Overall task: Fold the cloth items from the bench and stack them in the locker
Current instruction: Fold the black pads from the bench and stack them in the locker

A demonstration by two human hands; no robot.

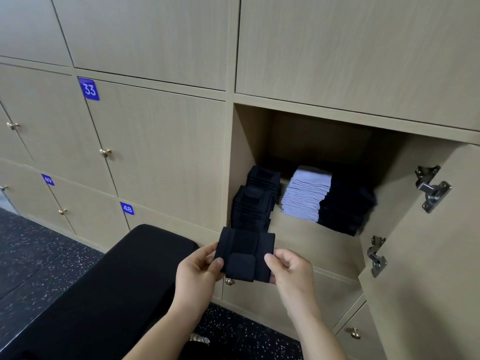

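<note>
Head view. Small folded dark cloth is held in the air at the mouth of the open locker. Left hand pinches its left edge, thumb in front, fingers behind. Right hand pinches the right edge the same way. Both hands are closed on the cloth and hold nothing else. The cloth is a flat packet with a flap on the front, low and centred between the thumbs.

Step, my read: set the packet on a stack. Two dark stacks stand just above and beyond the grip, one behind the other; the near one is the likely target. Keep both pinches so the flap stays shut, lift over the stack top, lay it flat with edges lined up, and let the thumbs go last.

Edges and room: the dark stacks sit close against the locker's left wall, so the left fingers get little space there. Up-right of the grip, a white stack touches a dark pile. Bare shelf between the near dark stack and the white stack gives the right hand room. The open door and its hinges are well right of the grip. Bench is down-left.
</note>
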